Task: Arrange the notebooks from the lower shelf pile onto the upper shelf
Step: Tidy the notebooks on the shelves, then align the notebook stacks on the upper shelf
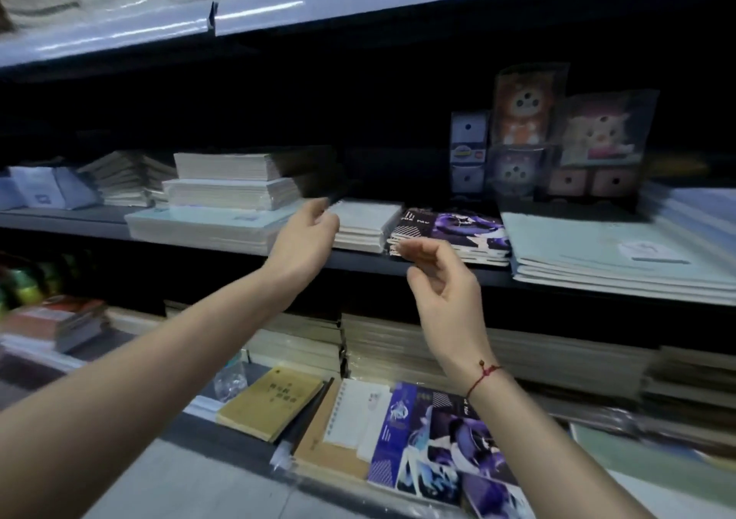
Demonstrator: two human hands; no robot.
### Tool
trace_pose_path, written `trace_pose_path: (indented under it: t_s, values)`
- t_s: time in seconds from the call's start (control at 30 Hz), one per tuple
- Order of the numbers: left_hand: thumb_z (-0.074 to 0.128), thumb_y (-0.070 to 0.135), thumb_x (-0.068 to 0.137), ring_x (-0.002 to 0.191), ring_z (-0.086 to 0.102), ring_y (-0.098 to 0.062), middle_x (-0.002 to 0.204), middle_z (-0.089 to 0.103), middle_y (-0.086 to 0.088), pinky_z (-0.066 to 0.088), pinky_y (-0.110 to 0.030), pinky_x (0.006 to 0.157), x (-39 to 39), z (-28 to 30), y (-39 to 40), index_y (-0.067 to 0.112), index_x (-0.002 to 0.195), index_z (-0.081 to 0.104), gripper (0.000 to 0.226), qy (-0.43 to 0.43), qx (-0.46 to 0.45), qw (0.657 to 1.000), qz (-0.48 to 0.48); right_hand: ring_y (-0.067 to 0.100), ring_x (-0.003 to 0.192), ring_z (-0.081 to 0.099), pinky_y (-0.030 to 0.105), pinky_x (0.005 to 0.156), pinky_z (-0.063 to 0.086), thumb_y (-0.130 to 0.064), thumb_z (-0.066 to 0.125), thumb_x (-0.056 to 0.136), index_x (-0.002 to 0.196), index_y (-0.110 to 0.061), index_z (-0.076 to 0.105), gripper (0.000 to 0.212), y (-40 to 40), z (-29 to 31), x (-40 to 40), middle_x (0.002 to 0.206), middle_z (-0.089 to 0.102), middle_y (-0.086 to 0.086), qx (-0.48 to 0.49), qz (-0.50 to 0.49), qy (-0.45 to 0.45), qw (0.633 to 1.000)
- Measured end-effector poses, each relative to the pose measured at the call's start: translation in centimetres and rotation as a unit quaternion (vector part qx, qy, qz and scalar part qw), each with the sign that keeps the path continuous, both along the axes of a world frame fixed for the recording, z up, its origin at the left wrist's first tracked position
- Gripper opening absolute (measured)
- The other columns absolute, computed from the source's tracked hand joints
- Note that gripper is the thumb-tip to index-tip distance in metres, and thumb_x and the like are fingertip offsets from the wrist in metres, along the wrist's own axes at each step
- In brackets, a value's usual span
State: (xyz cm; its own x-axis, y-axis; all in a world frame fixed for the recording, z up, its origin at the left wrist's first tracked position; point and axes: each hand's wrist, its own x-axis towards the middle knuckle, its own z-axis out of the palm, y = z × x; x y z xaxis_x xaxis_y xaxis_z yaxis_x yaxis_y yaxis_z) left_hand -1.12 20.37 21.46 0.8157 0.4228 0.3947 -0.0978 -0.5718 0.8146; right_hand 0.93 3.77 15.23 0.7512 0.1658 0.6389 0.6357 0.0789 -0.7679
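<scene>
On the upper shelf (358, 257) lie a small stack of white notebooks (368, 221) and, right of it, a stack of purple-patterned notebooks (462, 231). My left hand (306, 235) reaches to the white stack's left edge, fingertips at its corner, gripping nothing. My right hand (442, 279) hovers just in front of the purple stack with fingers loosely curled and empty. On the lower shelf, below my arms, lies the pile: purple notebooks (434, 443), a white spiral notebook (352, 411), a brown kraft notebook (322, 449) and a yellow one (271, 403).
Tall paper stacks (235, 183) stand left of the white notebooks, wide pale-green books (621, 255) to the right, and cartoon drawer boxes (557, 140) behind. Packed stacks (418, 347) fill the back of the lower shelf. Another shelf edge (318, 4) runs overhead.
</scene>
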Motion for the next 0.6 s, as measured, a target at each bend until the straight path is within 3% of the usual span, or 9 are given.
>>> trace_pose_path:
  t_s: [0.17, 0.23, 0.37, 0.5, 0.6]
  values:
    - [0.040, 0.012, 0.097, 0.115, 0.054, -0.005, 0.122, 0.062, 0.006, 0.038, -0.016, 0.094, -1.7, -1.1, -4.8, 0.019, 0.132, 0.051, 0.037, -0.168, -0.106, 0.980, -0.030, 0.007, 0.113, 0.060, 0.032, 0.101, 0.047, -0.001, 0.053, 0.092, 0.109, -0.029, 0.061, 0.033, -2.9, 1.3, -0.4, 0.116, 0.065, -0.006, 0.064, 0.052, 0.048, 0.995]
    - [0.038, 0.011, 0.098, 0.112, 0.056, -0.003, 0.118, 0.065, 0.006, 0.041, -0.015, 0.094, -2.4, -1.6, -6.9, 0.019, 0.131, 0.051, 0.037, -0.181, -0.122, 0.974, -0.060, 0.010, 0.114, 0.060, 0.033, 0.100, 0.047, -0.002, 0.052, 0.093, 0.110, -0.027, 0.061, 0.032, -4.2, 1.8, -0.8, 0.118, 0.065, -0.002, 0.088, 0.070, 0.066, 0.991]
    - [0.038, 0.009, 0.098, 0.106, 0.062, -0.006, 0.112, 0.068, 0.004, 0.045, -0.028, 0.099, -3.1, -2.9, -10.6, 0.021, 0.128, 0.052, 0.035, -0.185, -0.157, 0.963, -0.117, 0.013, 0.116, 0.059, 0.029, 0.093, 0.051, -0.003, 0.049, 0.095, 0.107, -0.029, 0.061, 0.030, -6.8, 1.5, -1.7, 0.116, 0.065, -0.002, 0.105, 0.087, 0.087, 0.987]
    - [0.042, 0.013, 0.095, 0.100, 0.065, -0.014, 0.108, 0.070, 0.000, 0.049, -0.032, 0.090, -3.5, -5.6, -14.2, 0.021, 0.126, 0.052, 0.034, -0.178, -0.212, 0.946, -0.167, 0.018, 0.113, 0.061, 0.036, 0.091, 0.052, -0.001, 0.050, 0.094, 0.105, -0.029, 0.061, 0.032, -9.6, -0.6, -1.8, 0.114, 0.066, 0.000, 0.077, 0.069, 0.098, 0.990]
    - [0.047, 0.020, 0.086, 0.090, 0.068, -0.023, 0.101, 0.071, -0.010, 0.053, -0.031, 0.080, -3.8, -8.5, -16.5, 0.017, 0.128, 0.051, 0.042, -0.169, -0.216, 0.932, -0.237, 0.014, 0.107, 0.063, 0.030, 0.087, 0.054, 0.001, 0.051, 0.093, 0.108, -0.025, 0.061, 0.031, -12.0, -2.5, -2.0, 0.112, 0.067, 0.003, 0.046, 0.072, 0.105, 0.991]
